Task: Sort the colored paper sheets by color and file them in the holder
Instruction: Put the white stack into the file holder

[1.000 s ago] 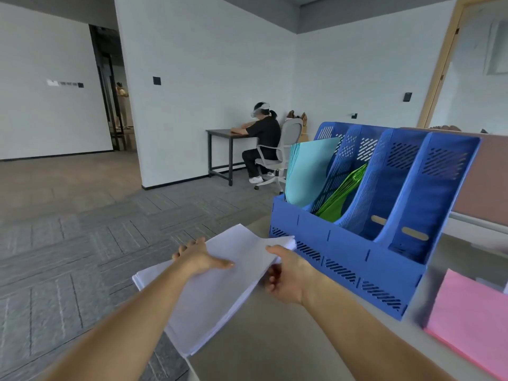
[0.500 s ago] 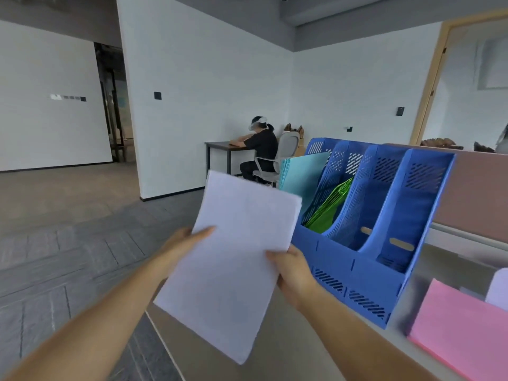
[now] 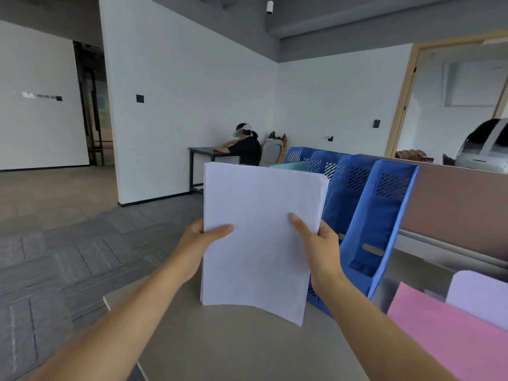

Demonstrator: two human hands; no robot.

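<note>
Noted pale paper stack (image 3: 261, 237) held upright over the desk (image 3: 247, 350), just at 9 o'clock of the blue holder (image 3: 384, 215). Found left hand (image 3: 196, 244) and right hand (image 3: 323, 244) each pinching a side edge, thumbs on the near face. Observed teal sheets (image 3: 288, 166) already filed in the far slot; nearest slot apparently bare. Logged pink stack (image 3: 450, 336) and lavender stack (image 3: 481, 295) unfiled at 4 o'clock. Judged roughly midway

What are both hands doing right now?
Left hand: grips the left edge of the white paper stack.
Right hand: grips the stack's right edge.
</note>
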